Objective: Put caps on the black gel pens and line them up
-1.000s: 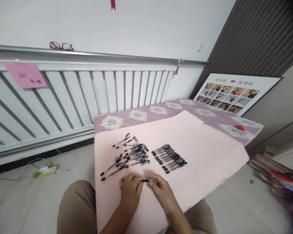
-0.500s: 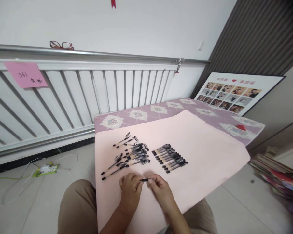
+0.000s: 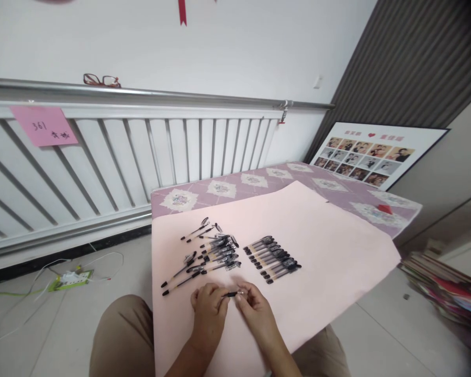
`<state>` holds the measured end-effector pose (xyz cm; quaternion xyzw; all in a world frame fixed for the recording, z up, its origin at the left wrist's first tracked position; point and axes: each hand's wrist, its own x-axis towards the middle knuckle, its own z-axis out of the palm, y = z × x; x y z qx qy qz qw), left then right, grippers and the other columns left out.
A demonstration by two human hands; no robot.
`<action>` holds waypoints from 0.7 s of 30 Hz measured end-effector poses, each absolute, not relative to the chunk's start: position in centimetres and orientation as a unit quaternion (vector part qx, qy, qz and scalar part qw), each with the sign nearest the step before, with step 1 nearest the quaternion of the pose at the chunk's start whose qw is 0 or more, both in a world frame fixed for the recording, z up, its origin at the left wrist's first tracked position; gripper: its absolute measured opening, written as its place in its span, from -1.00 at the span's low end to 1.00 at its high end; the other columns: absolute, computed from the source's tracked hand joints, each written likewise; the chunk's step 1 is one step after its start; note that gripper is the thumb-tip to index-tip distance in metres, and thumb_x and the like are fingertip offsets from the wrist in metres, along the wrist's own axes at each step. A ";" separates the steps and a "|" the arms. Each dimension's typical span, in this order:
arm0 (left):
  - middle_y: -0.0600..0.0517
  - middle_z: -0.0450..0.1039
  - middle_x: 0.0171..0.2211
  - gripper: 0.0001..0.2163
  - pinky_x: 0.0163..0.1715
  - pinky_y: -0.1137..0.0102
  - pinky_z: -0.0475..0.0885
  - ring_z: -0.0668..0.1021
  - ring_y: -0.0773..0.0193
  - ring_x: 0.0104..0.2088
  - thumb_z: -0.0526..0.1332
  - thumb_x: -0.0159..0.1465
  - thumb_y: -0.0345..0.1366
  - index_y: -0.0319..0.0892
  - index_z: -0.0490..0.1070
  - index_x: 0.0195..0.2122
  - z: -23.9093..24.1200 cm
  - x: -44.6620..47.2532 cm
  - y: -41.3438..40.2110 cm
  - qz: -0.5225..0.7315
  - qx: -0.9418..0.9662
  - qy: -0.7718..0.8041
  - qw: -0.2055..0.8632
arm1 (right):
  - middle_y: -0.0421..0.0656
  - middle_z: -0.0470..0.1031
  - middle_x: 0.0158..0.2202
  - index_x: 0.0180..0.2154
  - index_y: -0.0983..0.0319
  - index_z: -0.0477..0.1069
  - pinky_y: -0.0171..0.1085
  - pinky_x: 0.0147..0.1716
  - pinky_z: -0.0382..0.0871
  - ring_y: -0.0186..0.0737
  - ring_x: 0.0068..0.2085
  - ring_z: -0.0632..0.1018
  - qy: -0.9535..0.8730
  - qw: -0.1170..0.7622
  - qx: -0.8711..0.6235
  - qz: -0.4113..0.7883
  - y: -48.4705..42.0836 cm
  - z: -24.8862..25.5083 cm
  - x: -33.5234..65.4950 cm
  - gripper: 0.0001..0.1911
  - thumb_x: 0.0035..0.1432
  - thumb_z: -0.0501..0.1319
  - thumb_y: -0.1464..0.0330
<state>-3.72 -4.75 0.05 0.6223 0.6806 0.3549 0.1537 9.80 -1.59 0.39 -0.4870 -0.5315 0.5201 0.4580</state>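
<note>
A pen (image 3: 231,294) with a black grip is held level between my two hands, low over the pink sheet (image 3: 329,235). My left hand (image 3: 208,311) is closed around one end of it, hiding that part. At the pen's other end, by the shiny tip, my right hand (image 3: 257,314) pinches with thumb and fingers; what exactly lies between those fingertips is partly hidden. Beyond my left hand is a loose pile of pens (image 3: 220,251) with black caps and clear clips. To the right, a neat slanted row of capped pens (image 3: 272,259) lies side by side.
The pink sheet covers much of a table with a purple patterned cloth (image 3: 255,179). A white radiator (image 3: 172,146) stands behind, with glasses (image 3: 102,80) on its pipe. A photo board (image 3: 377,154) leans at the back right; a power strip (image 3: 70,280) lies on the floor.
The view has tilted up slightly, so everything sits a little lower. Both hands keep hold of the pen, which has turned slightly; the pile and row look unchanged.
</note>
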 end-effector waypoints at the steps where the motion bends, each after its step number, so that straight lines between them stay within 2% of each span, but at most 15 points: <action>1: 0.10 0.44 -0.28 -0.78 -0.08 0.19 0.10 0.43 0.23 -0.20 0.12 0.13 -0.43 0.04 0.47 -0.30 0.0 -3.7 -4.7 0.357 0.619 0.681 0.158 | -0.24 0.39 -0.50 -0.30 0.18 0.41 -0.32 -0.42 0.24 -0.25 -0.45 0.36 -0.528 0.456 -0.485 0.528 -1.6 0.2 9.9 -0.69 -0.11 0.28 0.17; 7: 0.13 0.44 -0.28 -0.77 -0.06 0.18 0.06 0.43 0.24 -0.20 0.13 0.12 -0.43 0.05 0.47 -0.31 0.0 -3.6 -4.7 0.364 0.609 0.683 0.174 | -0.30 0.26 -0.59 -0.47 0.21 0.34 -0.37 -0.51 0.17 -0.34 -0.53 0.27 -0.556 0.424 -0.475 0.535 -1.6 -0.2 10.1 -0.77 -0.01 0.21 0.17; 14: 0.12 0.45 -0.28 -0.78 -0.06 0.18 0.05 0.43 0.24 -0.19 0.13 0.13 -0.43 0.05 0.46 -0.32 0.0 -3.7 -4.7 0.358 0.611 0.685 0.169 | -0.32 0.18 -0.66 -0.63 0.21 0.21 -0.36 -0.54 0.12 -0.36 -0.56 0.21 -0.571 0.429 -0.497 0.492 -1.6 0.5 9.7 -0.66 0.05 0.16 0.18; 16: 0.12 0.45 -0.27 -0.78 -0.06 0.19 0.05 0.43 0.24 -0.19 0.12 0.13 -0.42 0.05 0.46 -0.31 0.0 -3.7 -4.7 0.361 0.611 0.684 0.167 | -0.31 0.20 -0.65 -0.57 0.21 0.27 -0.36 -0.54 0.14 -0.35 -0.57 0.23 -0.566 0.434 -0.488 0.503 -1.5 0.3 9.7 -0.70 0.06 0.15 0.16; 18: 0.12 0.44 -0.27 -0.78 -0.05 0.19 0.05 0.43 0.24 -0.19 0.12 0.13 -0.43 0.05 0.46 -0.31 0.0 -3.7 -4.7 0.361 0.611 0.684 0.169 | -0.31 0.24 -0.60 -0.40 0.21 0.34 -0.36 -0.53 0.18 -0.35 -0.55 0.27 -0.547 0.444 -0.470 0.532 -1.5 0.1 9.8 -0.76 0.05 0.16 0.16; 20: 0.11 0.44 -0.26 -0.78 -0.05 0.18 0.04 0.43 0.24 -0.18 0.12 0.13 -0.43 0.04 0.46 -0.30 0.0 -3.6 -4.7 0.358 0.611 0.685 0.173 | -0.30 0.27 -0.55 -0.28 0.20 0.35 -0.35 -0.51 0.22 -0.34 -0.53 0.30 -0.525 0.449 -0.459 0.559 -1.5 -0.2 10.0 -0.74 0.01 0.20 0.19; 21: 0.11 0.44 -0.26 -0.77 -0.05 0.18 0.03 0.43 0.24 -0.18 0.12 0.12 -0.43 0.05 0.46 -0.30 0.0 -3.6 -4.7 0.357 0.610 0.685 0.176 | -0.29 0.29 -0.54 -0.28 0.20 0.36 -0.35 -0.50 0.23 -0.34 -0.52 0.31 -0.519 0.447 -0.458 0.566 -1.5 -0.3 10.1 -0.74 -0.01 0.23 0.20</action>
